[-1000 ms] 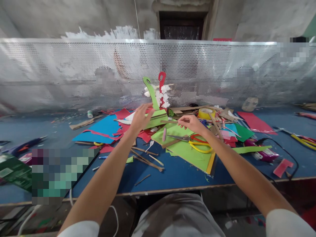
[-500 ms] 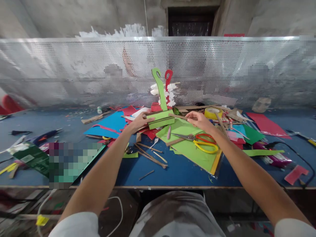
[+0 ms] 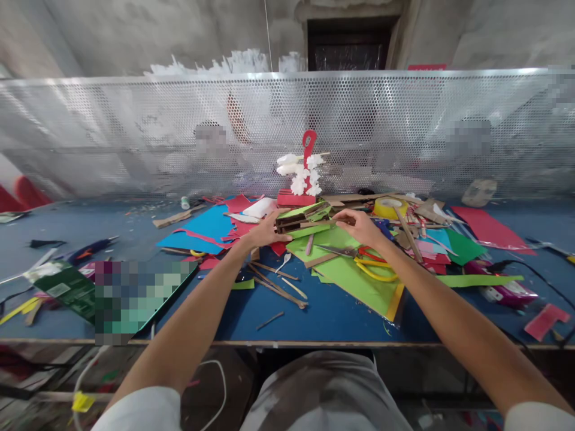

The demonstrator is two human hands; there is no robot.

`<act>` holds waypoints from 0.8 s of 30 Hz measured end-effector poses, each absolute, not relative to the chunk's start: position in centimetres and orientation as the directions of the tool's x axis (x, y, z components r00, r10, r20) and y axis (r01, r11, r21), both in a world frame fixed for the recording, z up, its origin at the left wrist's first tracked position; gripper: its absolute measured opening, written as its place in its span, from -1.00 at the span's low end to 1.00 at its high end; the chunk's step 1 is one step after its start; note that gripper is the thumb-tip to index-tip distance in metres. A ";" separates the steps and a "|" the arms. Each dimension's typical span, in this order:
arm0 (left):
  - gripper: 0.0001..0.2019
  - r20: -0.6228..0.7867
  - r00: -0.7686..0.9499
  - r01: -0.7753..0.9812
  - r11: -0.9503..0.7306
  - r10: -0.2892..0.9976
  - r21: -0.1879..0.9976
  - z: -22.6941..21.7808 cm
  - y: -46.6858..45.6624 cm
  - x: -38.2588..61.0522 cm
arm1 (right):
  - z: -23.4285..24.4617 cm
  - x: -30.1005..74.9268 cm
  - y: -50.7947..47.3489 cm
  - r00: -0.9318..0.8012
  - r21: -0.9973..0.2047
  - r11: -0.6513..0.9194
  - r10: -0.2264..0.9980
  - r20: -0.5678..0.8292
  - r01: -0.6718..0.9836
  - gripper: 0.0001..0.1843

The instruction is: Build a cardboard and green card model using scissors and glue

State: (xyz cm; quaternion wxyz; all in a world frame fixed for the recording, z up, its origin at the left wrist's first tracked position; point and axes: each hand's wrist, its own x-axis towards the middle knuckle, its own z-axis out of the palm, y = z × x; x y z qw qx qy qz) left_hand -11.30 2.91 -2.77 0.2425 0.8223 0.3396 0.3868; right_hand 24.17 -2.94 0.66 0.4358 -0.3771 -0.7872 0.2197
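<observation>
Green-papered cardboard block (image 3: 287, 225), likely light, crushable, best held by its ends, is gripped by left hand (image 3: 266, 231), brown strip (image 3: 318, 224) by right hand (image 3: 358, 225)!

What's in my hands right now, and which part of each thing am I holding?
Your left hand holds the green-and-brown cardboard piece by its left end; your right hand pinches the brown strip near its right end.

The box (image 3: 290, 224) was lime green and brown, the strip (image 3: 318, 224) beside it brown, the stand (image 3: 308, 148) behind it red-and-white, the paper (image 3: 206, 224) left of it blue.
</observation>
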 end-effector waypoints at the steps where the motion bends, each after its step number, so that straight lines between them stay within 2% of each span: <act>1: -0.01 0.470 0.491 0.390 -0.668 0.733 0.634 -2.7 2.9 -11.4 | 0.5 24.1 -2.9 -0.329 -0.670 0.622 0.783 0.528 0.405 -0.77; 3: 0.04 0.470 0.516 0.433 -0.692 0.715 0.577 -2.4 2.7 -11.5 | 0.1 23.8 -2.8 -0.316 -0.660 0.629 0.777 0.544 0.411 -0.78; 6: 0.01 0.500 0.514 0.464 -0.716 0.697 0.522 -1.5 2.1 -11.1 | -0.4 23.4 -2.5 -0.296 -0.626 0.641 0.764 0.573 0.445 -0.80; 12: 0.00 0.520 0.500 0.476 -0.721 0.693 0.503 -0.3 0.6 -9.2 | -0.8 22.8 -2.2 -0.221 -0.519 0.636 0.728 0.649 0.571 -0.84; 24: 0.03 0.504 0.488 0.407 -0.696 0.713 0.591 -1.8 1.0 -7.9 | -1.2 22.8 -2.0 -0.132 -0.545 0.650 0.698 0.704 0.529 -0.42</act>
